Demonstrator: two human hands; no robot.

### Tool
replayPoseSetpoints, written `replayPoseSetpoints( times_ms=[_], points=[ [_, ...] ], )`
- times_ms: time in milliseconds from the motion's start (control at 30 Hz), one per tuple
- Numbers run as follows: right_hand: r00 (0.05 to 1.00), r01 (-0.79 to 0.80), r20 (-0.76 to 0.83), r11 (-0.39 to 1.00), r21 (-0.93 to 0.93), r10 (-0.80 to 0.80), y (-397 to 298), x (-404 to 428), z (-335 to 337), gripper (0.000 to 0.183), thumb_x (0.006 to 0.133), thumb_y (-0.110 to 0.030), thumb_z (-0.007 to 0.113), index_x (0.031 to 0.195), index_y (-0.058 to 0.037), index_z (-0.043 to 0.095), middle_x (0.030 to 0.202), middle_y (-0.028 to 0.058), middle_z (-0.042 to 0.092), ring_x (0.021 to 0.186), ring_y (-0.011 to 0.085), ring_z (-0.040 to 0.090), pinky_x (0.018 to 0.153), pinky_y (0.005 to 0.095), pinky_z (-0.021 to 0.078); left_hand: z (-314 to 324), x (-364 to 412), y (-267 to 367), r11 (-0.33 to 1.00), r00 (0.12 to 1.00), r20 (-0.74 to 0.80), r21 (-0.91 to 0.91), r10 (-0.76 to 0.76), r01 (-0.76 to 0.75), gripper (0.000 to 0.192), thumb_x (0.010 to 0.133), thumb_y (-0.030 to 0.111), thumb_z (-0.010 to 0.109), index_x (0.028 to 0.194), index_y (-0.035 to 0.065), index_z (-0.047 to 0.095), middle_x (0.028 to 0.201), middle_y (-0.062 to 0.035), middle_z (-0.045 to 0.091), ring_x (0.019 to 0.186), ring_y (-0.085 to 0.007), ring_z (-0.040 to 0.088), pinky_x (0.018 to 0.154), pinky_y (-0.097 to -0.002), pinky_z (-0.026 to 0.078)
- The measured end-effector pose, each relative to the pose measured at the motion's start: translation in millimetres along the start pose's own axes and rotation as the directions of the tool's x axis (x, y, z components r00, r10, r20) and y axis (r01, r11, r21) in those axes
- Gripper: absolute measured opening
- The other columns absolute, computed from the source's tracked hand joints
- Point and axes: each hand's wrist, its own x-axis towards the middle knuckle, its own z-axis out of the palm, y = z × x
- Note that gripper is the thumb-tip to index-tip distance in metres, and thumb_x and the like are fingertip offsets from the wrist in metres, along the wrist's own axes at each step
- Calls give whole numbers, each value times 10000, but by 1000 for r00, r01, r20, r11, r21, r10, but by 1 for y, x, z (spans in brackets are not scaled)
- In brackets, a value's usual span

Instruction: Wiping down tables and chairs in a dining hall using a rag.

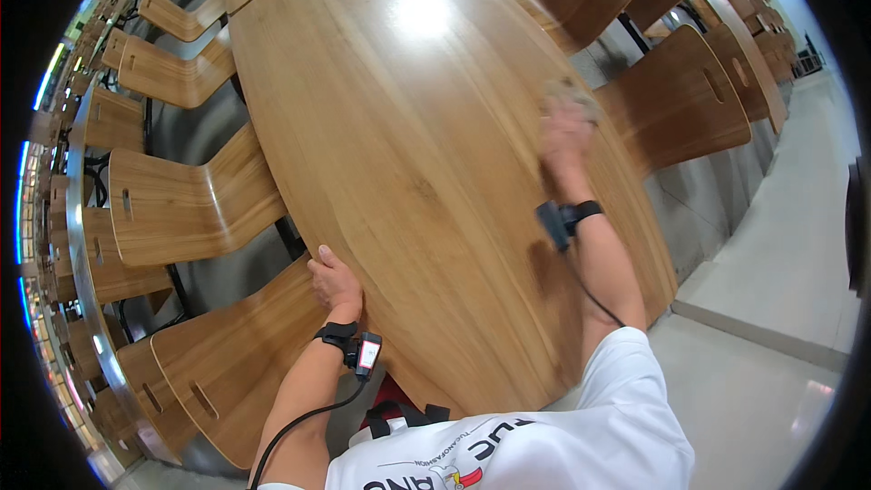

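Note:
A long wooden table (408, 218) with curved sides stretches out before me. My right hand (567, 133) lies on a blurred greyish cloth (571, 101) near the table's right edge, fingers pointing away from me. At the table's left edge, my left hand (335, 284) rests with its thumb on the rim; its other fingers are partly hidden, and no object shows in it. Each wrist bears a black strap with a small cabled device. A bright lamp reflection shines on the far part of the tabletop.
Bent-plywood chairs line both sides, including a near left chair (231, 354) beside my left arm and a right chair (680, 102) close to the table. More tables and chairs stand beyond. A low floor step (755, 333) runs at the right.

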Motion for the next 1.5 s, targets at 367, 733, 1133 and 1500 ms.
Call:
replayPoseSetpoints(
  times_ms=[367, 733, 1133, 1500],
  points=[
    [796, 18, 249, 432, 902, -551, -203, -136, -105, 381, 754, -55, 490, 1131, -95, 526, 1200, 136, 488, 1128, 309, 443, 965, 439, 309, 6, 1, -2, 991, 997, 75, -131, 10, 0, 535, 891, 471, 280, 981, -27, 452, 937, -286, 558, 886, -442, 524, 745, -500, 399],
    [928, -368, 251, 780, 506, 275, -38, -132, -94, 382, 820, -89, 424, 1193, -7, 441, 1268, 194, 397, 1204, 349, 330, 1009, 435, 240, 14, -7, -4, 841, 832, -191, -51, 522, -539, 456, 826, 243, 494, 1184, -25, 404, 1311, -225, 289, 1212, -401, 265, 994, -473, 240],
    [900, -282, 353, 959, 24, 256, -50, -146, -104, 439, 831, -179, 458, 1237, -21, 401, 1347, 160, 308, 1264, 350, 231, 1026, 512, 133, 65, -92, 103, 16, -58, 213, -330, 975, -944, 591, 774, 393, 523, 1237, 41, 420, 1350, -190, 288, 1262, -397, 199, 1017, -532, 153],
    [826, -333, 496, 942, 46, 268, -63, -144, -123, 505, 759, -122, 491, 1237, -1, 377, 1350, 203, 271, 1266, 389, 202, 1018, 543, 110, 177, -33, 338, -21, -20, -6, -276, 1000, -961, 499, 781, 372, 493, 1181, 75, 483, 1304, -170, 368, 1242, -378, 250, 1032, -491, 157]
  ],
)
